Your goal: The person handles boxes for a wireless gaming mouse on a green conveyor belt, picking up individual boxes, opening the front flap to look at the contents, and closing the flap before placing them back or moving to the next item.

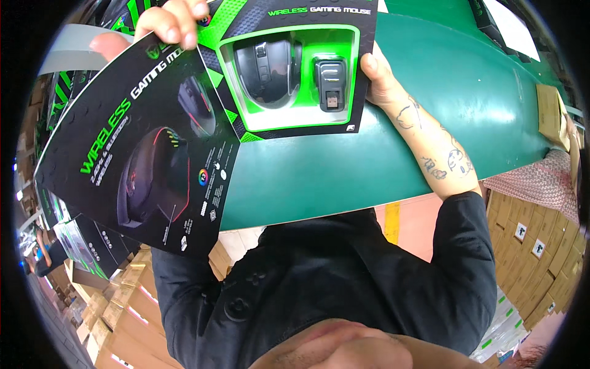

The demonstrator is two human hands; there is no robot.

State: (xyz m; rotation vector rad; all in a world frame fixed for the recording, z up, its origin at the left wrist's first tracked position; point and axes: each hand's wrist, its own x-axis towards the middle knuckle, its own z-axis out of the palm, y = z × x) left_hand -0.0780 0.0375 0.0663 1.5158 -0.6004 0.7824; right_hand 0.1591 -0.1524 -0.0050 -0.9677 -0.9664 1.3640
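The left hand (167, 26) grips the upper edge of a box's opened black cover flap (184, 160), fingertips on its printed face, while the right hand (381, 77) holds the right side of the box (252, 21). Between the two grips, a clear window framed in green shows a black mouse (264, 71) nearer the left hand and a small black USB receiver (332, 80) nearer the right. Beneath both grips lies a green tabletop (455, 86); brown cartons (534, 252) stand below and right of the right hand.
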